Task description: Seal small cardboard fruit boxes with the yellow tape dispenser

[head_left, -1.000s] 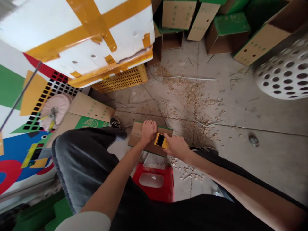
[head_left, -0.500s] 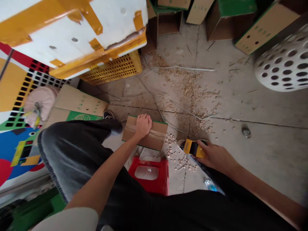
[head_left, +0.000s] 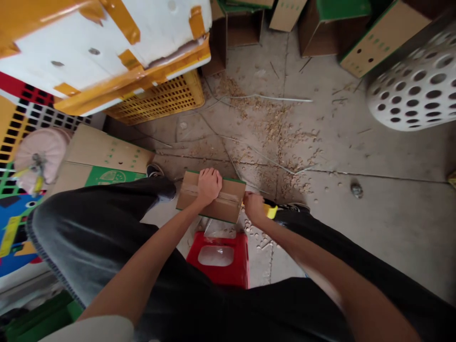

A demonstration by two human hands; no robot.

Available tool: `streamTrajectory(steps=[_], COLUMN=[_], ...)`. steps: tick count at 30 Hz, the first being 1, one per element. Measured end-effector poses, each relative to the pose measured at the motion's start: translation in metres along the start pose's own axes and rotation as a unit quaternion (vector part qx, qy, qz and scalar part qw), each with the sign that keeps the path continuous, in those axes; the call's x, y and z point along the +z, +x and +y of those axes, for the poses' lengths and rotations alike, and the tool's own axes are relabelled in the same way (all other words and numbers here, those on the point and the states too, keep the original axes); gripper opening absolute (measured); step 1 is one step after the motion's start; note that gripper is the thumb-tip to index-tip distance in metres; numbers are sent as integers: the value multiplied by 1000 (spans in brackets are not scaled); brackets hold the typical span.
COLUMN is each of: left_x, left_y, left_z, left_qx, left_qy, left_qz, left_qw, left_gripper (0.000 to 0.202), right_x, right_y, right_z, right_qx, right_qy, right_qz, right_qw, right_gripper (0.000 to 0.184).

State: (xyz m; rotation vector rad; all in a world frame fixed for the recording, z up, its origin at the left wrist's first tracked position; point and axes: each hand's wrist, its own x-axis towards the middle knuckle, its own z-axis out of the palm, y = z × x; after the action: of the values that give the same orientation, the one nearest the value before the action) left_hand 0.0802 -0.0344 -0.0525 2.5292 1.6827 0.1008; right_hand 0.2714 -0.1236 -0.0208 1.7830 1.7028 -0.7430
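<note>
A closed cardboard box (head_left: 228,202) with tape along its top and green edges is near the middle of the view, just beyond a red plastic stool (head_left: 218,273). My left hand (head_left: 210,185) is on top of it, fingers bent together towards its far edge. At the box's right end, my right hand (head_left: 254,209) is closed round a yellow-and-black hand tool (head_left: 271,212). Most of this tool is behind the hand, so its exact kind is unclear. A little yellow shows between the knuckles and the box; whether it touches the cardboard, I cannot tell.
Small round chips (head_left: 280,137) and loose strips litter the concrete floor. A taped white foam box (head_left: 142,42) sits on a yellow crate (head_left: 160,97) at upper left. Cardboard boxes (head_left: 384,38) line the back. A white perforated basket (head_left: 416,90) stands at right.
My right hand has moved left with the yellow-and-black tool, from beside the right shoe to the box's right end. My left hand stays on the box. The whole view has shifted slightly.
</note>
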Motion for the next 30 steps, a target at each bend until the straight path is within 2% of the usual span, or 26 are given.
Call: streamTrajectory(steps=[1, 3, 5, 8, 11, 13, 15, 17, 19, 21, 23, 25, 28, 30], left_x=[0, 0, 0, 2, 3, 5, 5, 4, -1, -9, -18, -24, -18, -11], left_y=[0, 0, 0, 0, -1, -3, -4, -3, -2, -4, -17, -45, -99, -127], left_z=[0, 0, 0, -1, -1, -1, -2, -5, -8, -6, 7, 34, 83, 100], left_qx=[-1, -4, -5, -6, -11, -12, -6, 4, 12, 25, 41, 38, -27, -58], left_qy=[-4, -8, -10, -26, -50, -64, -68, -69, -78, -96, -110, -112, -77, -31], left_qz=[-2, -2, 0, -2, -3, 1, 4, 5, 5, 21, 58, 89, 52, 2], left_qw=[1000, 1000, 1000, 1000, 999, 998, 998, 998, 997, 995, 991, 989, 995, 998], left_gripper=[47, 48, 48, 48, 49, 49, 50, 51, 51, 47, 46, 60, 105, 108], right_x=[0, 0, -4, -24, -68, -105, -143, -175, -199, -215, -225, -232, -240, -247], right_y=[10, 22, 22, 1, -37, -67, -95, -119, -134, -142, -145, -146, -149, -150], right_z=[-11, -16, -4, 27, 50, 55, 51, 41, 31, 25, 23, 25, 30, 32], right_qx=[-1, 1, 8, 23, 37, 49, 65, 75, 57, 17, -16, -28, -17, -9], right_qy=[8, 22, 29, 25, 18, 18, 22, 69, 137, 195, 245, 282, 301, 310], right_qz=[-9, -20, -22, -8, 31, 75, 129, 213, 271, 303, 326, 347, 373, 382], right_qw=[1000, 1000, 999, 999, 999, 996, 989, 972, 951, 933, 913, 894, 878, 871], right_gripper=[40, 40, 41, 45, 57, 57, 59, 62, 63, 63, 64, 63, 61, 61])
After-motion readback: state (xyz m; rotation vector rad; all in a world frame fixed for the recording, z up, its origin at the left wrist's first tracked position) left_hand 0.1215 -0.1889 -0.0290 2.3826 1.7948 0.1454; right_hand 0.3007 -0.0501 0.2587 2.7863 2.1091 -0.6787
